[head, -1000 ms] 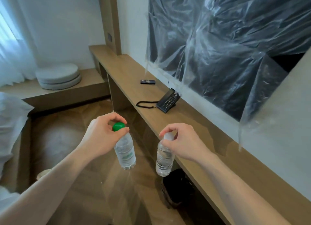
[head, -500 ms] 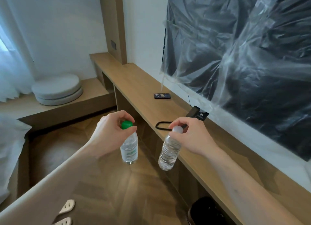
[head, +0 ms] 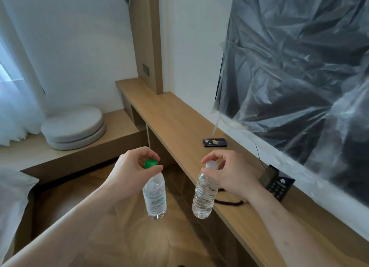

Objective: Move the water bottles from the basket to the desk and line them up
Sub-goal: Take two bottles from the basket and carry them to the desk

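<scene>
Green-cap bottle (head: pixel 155 195) hangs upright over the wood floor (head: pixel 103 226), ~7 o'clock of frame centre, pinched at the cap by left hand (head: pixel 129 171) fingers (head: pixel 153 168). White-cap bottle (head: pixel 204 195) hangs at 3 o'clock of it, tilted a bit, base over the counter (head: pixel 179 123) front edge, cap pinched by right hand (head: pixel 233 177) fingers (head: pixel 211 157). Neither bottle touches the counter. On counter: dark card (head: pixel 214 142) at 12 o'clock of right hand, phone (head: pixel 277 184) w/ cord (head: pixel 229 202) at 3 o'clock. Plastic-wrapped TV (head: pixel 299 67) above. Round cushions (head: pixel 73 127) at 10 o'clock on low bench (head: pixel 111 135).
</scene>
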